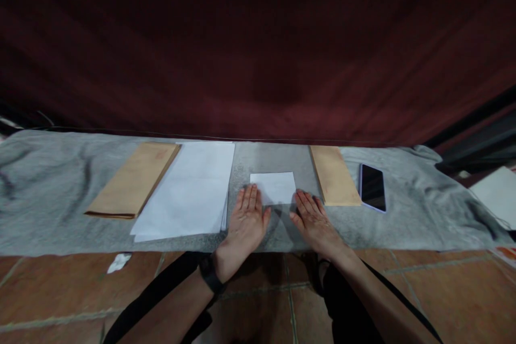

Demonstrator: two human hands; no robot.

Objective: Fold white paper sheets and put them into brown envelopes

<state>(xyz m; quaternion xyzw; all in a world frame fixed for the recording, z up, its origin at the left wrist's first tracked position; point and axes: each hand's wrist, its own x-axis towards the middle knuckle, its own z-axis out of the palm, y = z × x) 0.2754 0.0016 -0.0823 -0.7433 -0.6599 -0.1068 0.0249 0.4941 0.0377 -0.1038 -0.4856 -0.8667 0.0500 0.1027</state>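
Observation:
A small white rectangle of paper (276, 188), perhaps folded, lies flat on the grey cloth in the middle. My left hand (247, 217) rests palm down with its fingers stretched out, its fingertips at the paper's left edge. On the other side my right hand (314, 221) also lies flat, fingertips by the paper's lower right corner. Neither hand grips anything. Left of my left hand is a stack of white sheets (187, 191). A brown envelope (334, 174) lies just beyond my right hand.
A pile of brown envelopes (133, 180) lies at the left, against the white sheets. Right of the single envelope is a phone (373, 188). The grey cloth (48, 193) covers a low bench before a dark red curtain (258, 64). Crumpled tissue (119, 263) lies on the tiled floor.

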